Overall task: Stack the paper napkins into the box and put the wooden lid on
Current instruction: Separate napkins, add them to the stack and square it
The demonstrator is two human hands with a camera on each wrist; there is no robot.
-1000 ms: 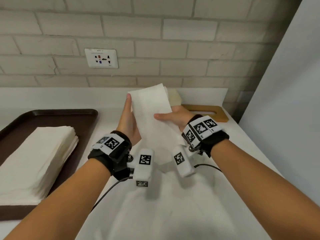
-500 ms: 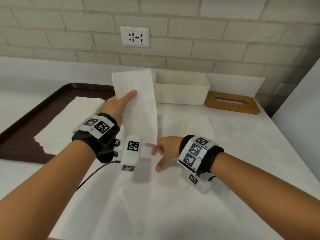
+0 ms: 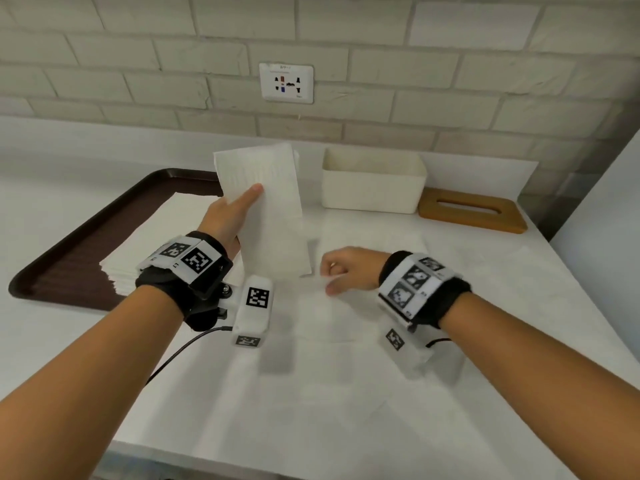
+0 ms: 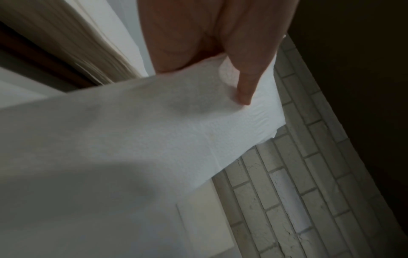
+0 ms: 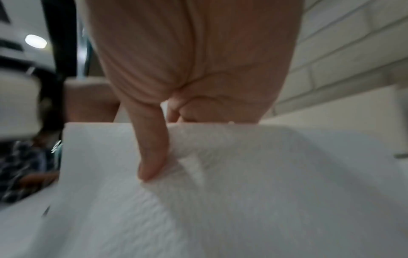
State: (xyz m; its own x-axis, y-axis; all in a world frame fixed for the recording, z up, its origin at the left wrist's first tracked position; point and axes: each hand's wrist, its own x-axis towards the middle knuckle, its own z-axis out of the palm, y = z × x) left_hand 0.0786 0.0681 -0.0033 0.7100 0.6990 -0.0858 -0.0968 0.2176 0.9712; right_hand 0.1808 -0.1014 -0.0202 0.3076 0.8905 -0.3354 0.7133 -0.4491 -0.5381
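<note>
My left hand (image 3: 235,216) holds a white paper napkin (image 3: 273,188) upright above the table, thumb on its front face (image 4: 247,78). My right hand (image 3: 343,271) is low by that napkin's lower right corner, fingers curled. In the right wrist view its thumb (image 5: 152,148) pinches white napkin paper (image 5: 243,192); I cannot tell whether it is the same sheet. The open white box (image 3: 374,188) stands at the back by the wall. The wooden lid (image 3: 471,211), with a slot in it, lies flat to the box's right. A stack of napkins (image 3: 162,237) sits on the brown tray (image 3: 104,230).
The white table runs to a brick wall with a socket (image 3: 286,83). A grey panel (image 3: 606,237) bounds the right side. The table's front edge (image 3: 242,462) is near my forearms. A cable (image 3: 180,351) hangs from the left wrist.
My right hand let go of the napkin's middle, dropped to its lower corner and curled its fingers. The left hand kept the napkin upright and moved it left, off the box.
</note>
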